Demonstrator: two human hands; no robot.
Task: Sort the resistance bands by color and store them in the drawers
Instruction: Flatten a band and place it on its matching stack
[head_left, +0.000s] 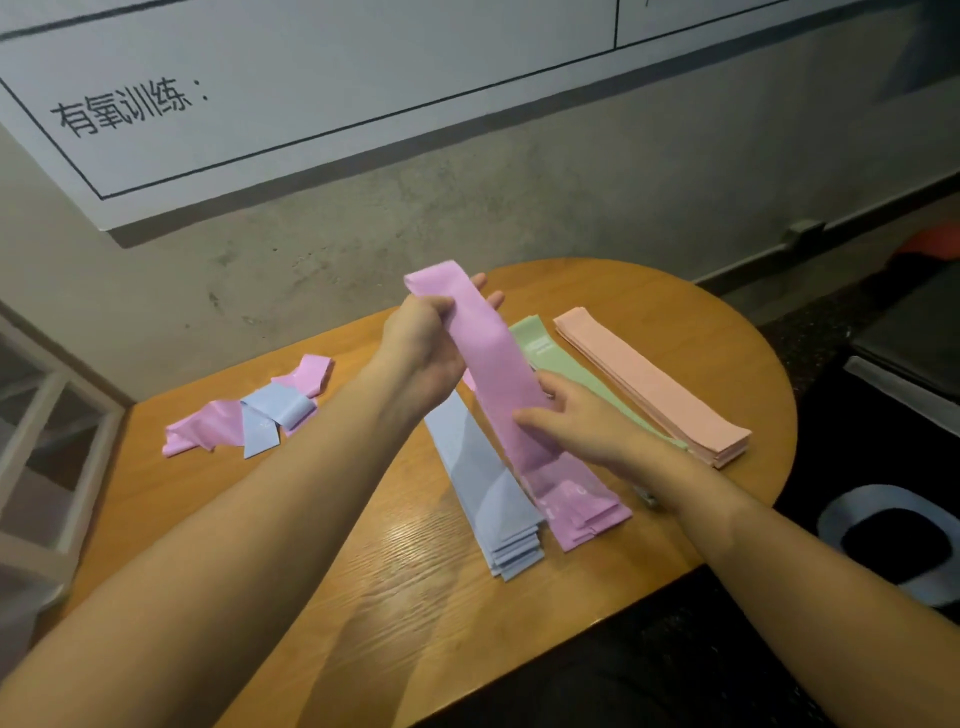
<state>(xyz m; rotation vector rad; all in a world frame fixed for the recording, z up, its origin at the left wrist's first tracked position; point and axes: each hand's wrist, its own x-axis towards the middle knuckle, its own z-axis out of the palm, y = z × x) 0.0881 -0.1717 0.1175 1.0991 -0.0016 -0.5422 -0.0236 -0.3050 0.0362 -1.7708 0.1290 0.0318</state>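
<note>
Pink band (498, 374) in my left hand (421, 353) and right hand (576, 421): thin rubbery sheet, smooth, soft sheen, lower end near see-through. Blue stack (488, 488): same smooth rubbery stuff, faint gloss on top layer. Green band (550, 353): matt, smooth. Peach stack (649, 384): matt, finish looks drier. Loose pink and blue bands (249, 410): creased, slightly shiny. My table (395, 587): wood-grain top, lacquered, glossy glare. Wall (467, 208): rough bare concrete, blotchy. Wall board (311, 78): smooth, matt white.

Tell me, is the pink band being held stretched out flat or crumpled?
Flat: the pink band runs straight and smooth between left hand and right hand.
</note>
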